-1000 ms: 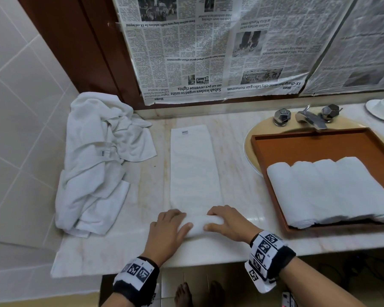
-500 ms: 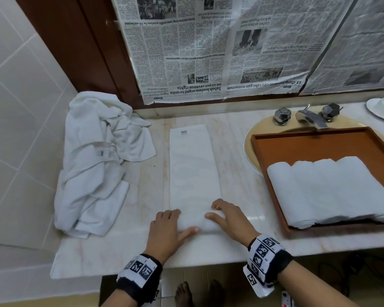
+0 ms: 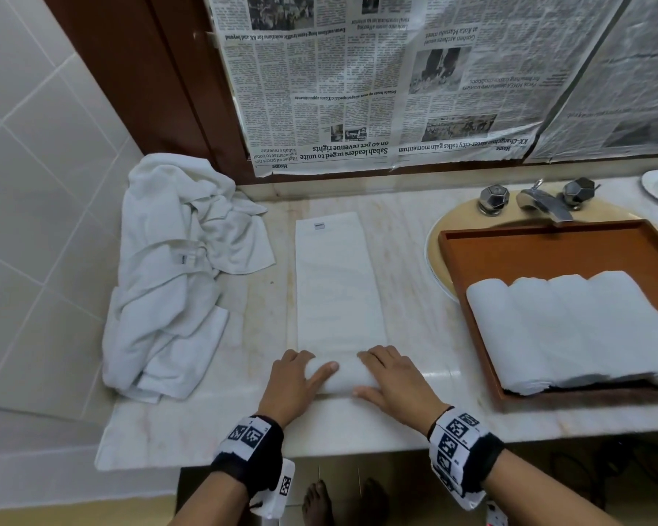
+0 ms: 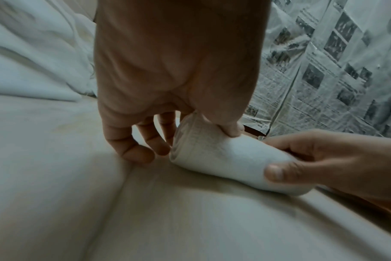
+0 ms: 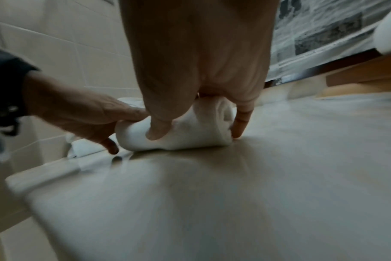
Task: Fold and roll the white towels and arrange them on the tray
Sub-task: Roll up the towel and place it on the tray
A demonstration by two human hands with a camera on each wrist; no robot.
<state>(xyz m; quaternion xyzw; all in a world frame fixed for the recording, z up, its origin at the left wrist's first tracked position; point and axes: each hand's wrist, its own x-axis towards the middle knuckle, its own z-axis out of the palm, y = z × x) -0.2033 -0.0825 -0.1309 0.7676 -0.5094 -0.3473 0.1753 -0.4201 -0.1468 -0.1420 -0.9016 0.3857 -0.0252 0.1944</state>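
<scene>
I am watching from the head view as the folded towel (image 3: 339, 286) is lying as a long strip on the counter (image 3: 407, 282), running away from the person, with its near end wound into a short roll (image 3: 339, 377); the left hand (image 3: 293, 385) is curling over the left end of that roll, thumb lying on top and fingers reaching past the far side; the right hand (image 3: 392, 381) is gripping the right end likewise, thumb on the near face; both grips are narrow, closed round cloth, nothing slack between palm and roll; the left wrist view is showing the layered spiral at the roll's end, fairly even so far. The tray (image 3: 547, 244) is sitting to the right over the sink, with four rolled towels (image 3: 570, 328) lying side by side touching in its near part; a heap of loose towels (image 3: 171, 275) is waiting at the left. Risks as I am judging them: uneven pressure between the hands could be skewing the roll into a cone, since most of the strip is not yet wound; a loose core could be letting the roll sag when lifted; the far edge may be drifting sideways on the smooth counter.
</scene>
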